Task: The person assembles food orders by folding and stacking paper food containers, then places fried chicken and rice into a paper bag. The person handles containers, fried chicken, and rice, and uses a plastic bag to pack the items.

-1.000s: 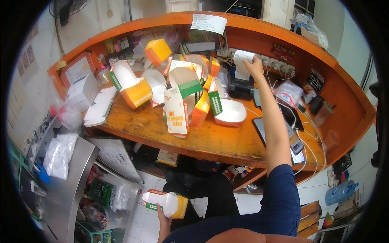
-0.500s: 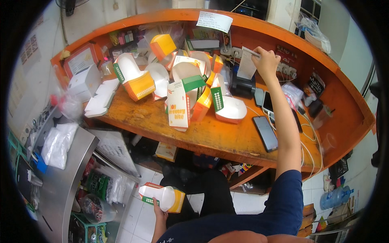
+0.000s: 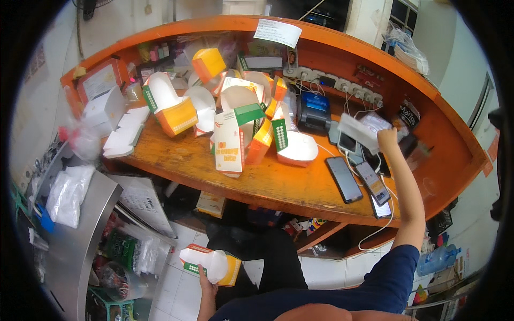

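Right hand (image 3: 386, 138) was raised over the far side of the orange counter (image 3: 278, 184), fingers pinched on a white slip of paper (image 3: 357, 131) — the slip stuck out to the left of the hand, tilted, clear of the surface. Left hand (image 3: 206, 278) hung low by the floor, closed around the bottom of a folded white-and-orange food box (image 3: 211, 265), box above the hand and off everything.

Just below the right hand: three phones (image 3: 344, 179) lying flat, cables (image 3: 385, 219) running off the edge. Left of the hand sat a black receipt printer (image 3: 314, 111), and further left a loose pile of open food boxes (image 3: 235, 128), several leaning on each other.

Risks, as I read it:
- The slip was held only at one end — a light pinch could have let it drop among the phones.
- The forearm crossed over the phones and cables; a snag could have dragged one off the edge.
- Any knock to the leaning pile could have toppled it.
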Demonstrator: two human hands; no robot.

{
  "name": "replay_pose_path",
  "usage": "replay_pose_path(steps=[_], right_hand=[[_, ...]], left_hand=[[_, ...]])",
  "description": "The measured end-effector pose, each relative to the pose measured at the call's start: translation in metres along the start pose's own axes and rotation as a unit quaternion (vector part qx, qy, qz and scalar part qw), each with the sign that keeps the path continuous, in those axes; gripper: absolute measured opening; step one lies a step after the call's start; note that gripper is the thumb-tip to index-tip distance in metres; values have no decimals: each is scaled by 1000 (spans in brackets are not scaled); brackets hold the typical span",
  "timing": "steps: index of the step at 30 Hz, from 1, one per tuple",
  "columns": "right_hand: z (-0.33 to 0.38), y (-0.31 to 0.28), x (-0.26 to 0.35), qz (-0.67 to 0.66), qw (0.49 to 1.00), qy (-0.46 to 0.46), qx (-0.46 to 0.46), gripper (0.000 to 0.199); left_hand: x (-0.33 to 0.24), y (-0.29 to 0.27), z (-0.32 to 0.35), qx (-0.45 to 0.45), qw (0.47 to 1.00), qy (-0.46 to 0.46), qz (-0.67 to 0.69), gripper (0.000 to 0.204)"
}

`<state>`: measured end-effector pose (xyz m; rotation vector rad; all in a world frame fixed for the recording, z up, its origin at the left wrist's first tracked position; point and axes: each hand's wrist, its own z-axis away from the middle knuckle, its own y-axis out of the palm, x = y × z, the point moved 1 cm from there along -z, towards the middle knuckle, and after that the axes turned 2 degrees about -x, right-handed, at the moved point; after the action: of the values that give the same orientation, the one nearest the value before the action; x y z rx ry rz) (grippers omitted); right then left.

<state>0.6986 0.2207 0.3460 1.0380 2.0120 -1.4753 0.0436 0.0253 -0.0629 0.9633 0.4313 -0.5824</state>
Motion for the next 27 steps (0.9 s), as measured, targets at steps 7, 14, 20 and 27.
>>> replay_pose_path(steps=[7, 14, 20, 27], right_hand=[[50, -162, 19, -718, 583, -247, 288, 29], [-7, -86, 59, -674, 698, -58, 235, 36], [-15, -43, 94, -545, 819, -16, 180, 40], [78, -169, 128, -580, 669, -428, 183, 39]], left_hand=[[2, -18, -9, 28, 999, -7, 25, 65], [-2, -16, -4, -26, 999, 26, -18, 66], [-4, 2, 6, 68, 997, 15, -27, 69], [-9, 12, 7, -18, 999, 35, -26, 65]])
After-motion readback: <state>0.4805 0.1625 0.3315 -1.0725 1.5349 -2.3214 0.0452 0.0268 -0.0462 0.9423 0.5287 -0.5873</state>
